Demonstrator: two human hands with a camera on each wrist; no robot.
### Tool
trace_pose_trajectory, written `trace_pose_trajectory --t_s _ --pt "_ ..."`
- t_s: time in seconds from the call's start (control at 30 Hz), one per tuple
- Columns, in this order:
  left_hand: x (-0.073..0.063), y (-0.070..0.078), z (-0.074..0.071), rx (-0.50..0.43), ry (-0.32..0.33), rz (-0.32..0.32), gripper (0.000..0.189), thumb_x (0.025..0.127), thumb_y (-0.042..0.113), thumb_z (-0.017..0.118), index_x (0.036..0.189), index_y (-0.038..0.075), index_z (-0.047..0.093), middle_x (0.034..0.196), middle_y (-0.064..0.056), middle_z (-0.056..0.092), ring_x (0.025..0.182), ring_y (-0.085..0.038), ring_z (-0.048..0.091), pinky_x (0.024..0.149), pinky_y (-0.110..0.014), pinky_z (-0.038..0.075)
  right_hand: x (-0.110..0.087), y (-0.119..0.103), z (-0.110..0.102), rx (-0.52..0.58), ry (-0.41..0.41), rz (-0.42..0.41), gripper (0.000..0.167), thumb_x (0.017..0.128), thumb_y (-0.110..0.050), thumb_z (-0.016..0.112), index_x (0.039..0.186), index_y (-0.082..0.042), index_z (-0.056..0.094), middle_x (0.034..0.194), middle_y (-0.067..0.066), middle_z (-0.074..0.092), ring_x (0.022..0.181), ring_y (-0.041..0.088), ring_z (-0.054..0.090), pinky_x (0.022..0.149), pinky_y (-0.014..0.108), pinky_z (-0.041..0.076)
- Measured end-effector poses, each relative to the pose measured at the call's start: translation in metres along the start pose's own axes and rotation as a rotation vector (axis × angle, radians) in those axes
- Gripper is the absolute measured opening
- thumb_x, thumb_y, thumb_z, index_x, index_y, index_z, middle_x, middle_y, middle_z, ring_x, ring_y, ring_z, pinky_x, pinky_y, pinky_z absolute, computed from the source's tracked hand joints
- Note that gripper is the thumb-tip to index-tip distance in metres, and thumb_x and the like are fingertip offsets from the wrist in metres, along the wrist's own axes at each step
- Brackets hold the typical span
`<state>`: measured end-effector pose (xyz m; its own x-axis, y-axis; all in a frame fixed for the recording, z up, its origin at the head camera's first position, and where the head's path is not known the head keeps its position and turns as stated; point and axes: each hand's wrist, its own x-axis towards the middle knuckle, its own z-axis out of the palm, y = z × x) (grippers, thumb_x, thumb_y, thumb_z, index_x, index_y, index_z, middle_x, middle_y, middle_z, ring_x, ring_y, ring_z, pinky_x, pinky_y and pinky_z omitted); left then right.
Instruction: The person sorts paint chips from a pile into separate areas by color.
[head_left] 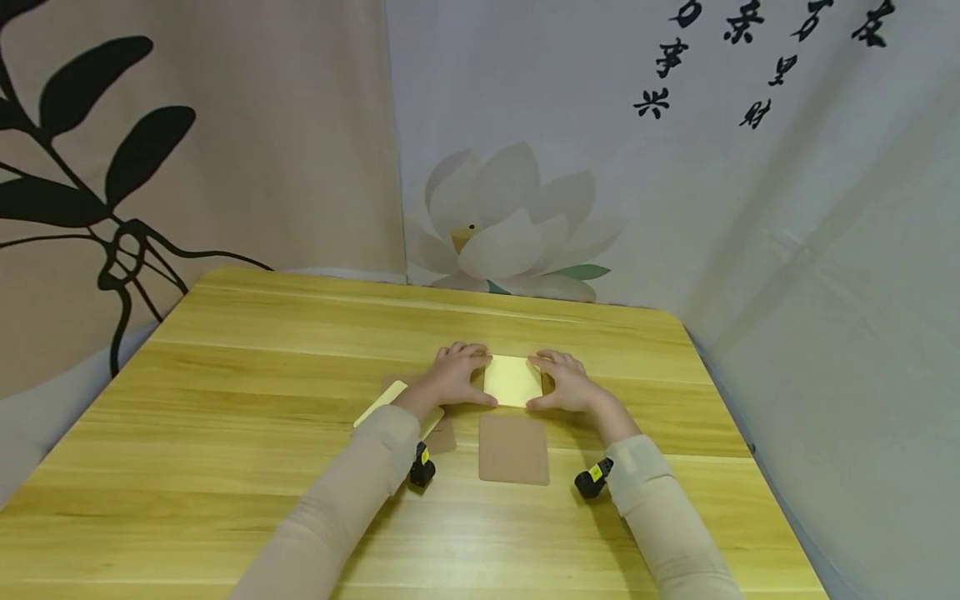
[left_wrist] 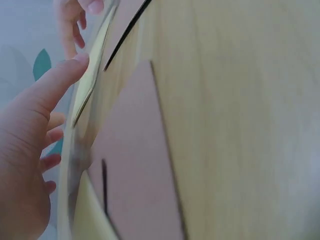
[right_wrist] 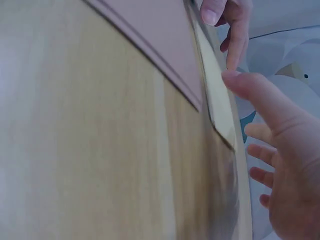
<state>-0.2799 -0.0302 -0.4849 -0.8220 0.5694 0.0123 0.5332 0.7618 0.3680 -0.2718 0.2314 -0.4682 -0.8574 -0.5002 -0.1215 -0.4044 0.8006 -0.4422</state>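
Printed cloths close off the background, one at the left bearing dark leaves point(head_left: 150, 158), one at the right bearing a pale flower point(head_left: 510, 217) and black lettering point(head_left: 652, 104); before them stands a wooden table point(head_left: 262, 417) with rounded far corners. Upon it, between a person's two hands, lies a pale yellow card point(head_left: 513, 381), roughly square, with its plain face upward. The left hand point(head_left: 456, 375) is placed at the card's left side and the right hand point(head_left: 566, 383) at its right, in near mirror image. In each, thumb and forefinger are spread wide apart, the thumb at the near corner and the forefinger at the far one, with the remaining fingers loosely bent; neither is clenched, and whether the fingertips press upon the card cannot be told. Just nearer the person, apart from the yellow card, a brown card point(head_left: 513, 450) lies flat. Beneath the left forearm, a second yellow card point(head_left: 378, 403) lies aslant across a second brown card point(head_left: 442, 436), both partly hidden. Light sleeves point(head_left: 667, 508) cover the arms, and a small black device point(head_left: 594, 479) shows at each wrist.
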Motion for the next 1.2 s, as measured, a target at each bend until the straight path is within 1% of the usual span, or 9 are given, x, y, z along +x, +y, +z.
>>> trace_pose_trajectory --t_s 0.2,0.33,0.43,0.63,0.87,0.97,1.1,1.2 --pt "-0.01 -0.003 -0.008 -0.041 0.031 0.018 0.093 0.073 0.063 0.072 0.145 0.012 0.043 0.152 -0.007 0.031 0.135 -0.03 0.025 0.105 -0.052 0.019 -0.005 -0.008 0.001 -0.025 0.064 0.003 0.093 0.076 -0.055 0.074 0.149 -0.011 0.036 0.153 0.014 0.025 0.138 0.036 0.017 0.108 0.057 0.008" --pt "-0.018 -0.004 -0.013 -0.032 0.041 0.045 0.094 0.073 0.063 0.071 0.145 0.01 0.042 0.152 -0.009 0.03 0.134 -0.031 0.025 0.105 -0.053 0.019 -0.01 -0.015 0.004 -0.044 0.113 0.015 0.093 0.076 -0.056 0.074 0.149 -0.012 0.036 0.153 0.014 0.026 0.138 0.036 0.018 0.109 0.055 0.009" --pt "-0.026 -0.006 -0.018 -0.035 0.051 0.055 0.095 0.073 0.063 0.072 0.145 0.009 0.042 0.152 -0.01 0.031 0.134 -0.031 0.025 0.104 -0.054 0.018 -0.014 -0.021 0.006 -0.042 0.154 0.009 0.094 0.075 -0.057 0.075 0.148 -0.01 0.038 0.152 0.015 0.027 0.137 0.038 0.019 0.108 0.056 0.009" --pt "-0.042 -0.014 -0.025 -0.051 0.078 0.08 0.094 0.072 0.062 0.073 0.143 0.007 0.044 0.15 -0.012 0.035 0.134 -0.033 0.026 0.104 -0.058 0.017 -0.019 -0.033 0.013 -0.036 0.206 0.01 0.094 0.075 -0.059 0.073 0.147 -0.01 0.038 0.151 0.015 0.027 0.136 0.039 0.018 0.108 0.057 0.007" --pt "-0.06 -0.025 -0.029 -0.063 0.08 0.105 0.095 0.071 0.06 0.076 0.143 0.007 0.045 0.148 -0.012 0.037 0.133 -0.033 0.027 0.103 -0.06 0.016 -0.024 -0.054 0.022 -0.019 0.272 0.009 0.092 0.073 -0.055 0.076 0.146 -0.01 0.042 0.149 0.017 0.031 0.135 0.04 0.02 0.108 0.056 0.008" --pt "-0.068 -0.031 -0.03 -0.042 0.08 0.126 0.095 0.07 0.06 0.076 0.143 0.007 0.045 0.148 -0.012 0.038 0.132 -0.034 0.028 0.102 -0.062 0.016 -0.025 -0.064 0.026 -0.004 0.29 0.008 0.09 0.073 -0.052 0.078 0.145 -0.01 0.043 0.148 0.017 0.031 0.135 0.039 0.02 0.108 0.055 0.009" --pt "-0.079 -0.04 -0.032 -0.011 0.067 0.148 0.096 0.07 0.062 0.075 0.143 0.008 0.046 0.147 -0.012 0.038 0.132 -0.035 0.028 0.101 -0.061 0.018 -0.023 -0.075 0.032 -0.01 0.293 0.019 0.091 0.074 -0.054 0.076 0.146 -0.011 0.042 0.148 0.015 0.031 0.135 0.035 0.021 0.109 0.052 0.01" --pt "-0.086 -0.046 -0.035 -0.021 0.053 0.154 0.096 0.069 0.061 0.076 0.143 0.007 0.046 0.147 -0.011 0.038 0.132 -0.036 0.028 0.101 -0.06 0.018 -0.022 -0.083 0.038 -0.004 0.3 0.021 0.09 0.074 -0.055 0.075 0.145 -0.012 0.043 0.148 0.013 0.032 0.135 0.035 0.023 0.108 0.052 0.011"
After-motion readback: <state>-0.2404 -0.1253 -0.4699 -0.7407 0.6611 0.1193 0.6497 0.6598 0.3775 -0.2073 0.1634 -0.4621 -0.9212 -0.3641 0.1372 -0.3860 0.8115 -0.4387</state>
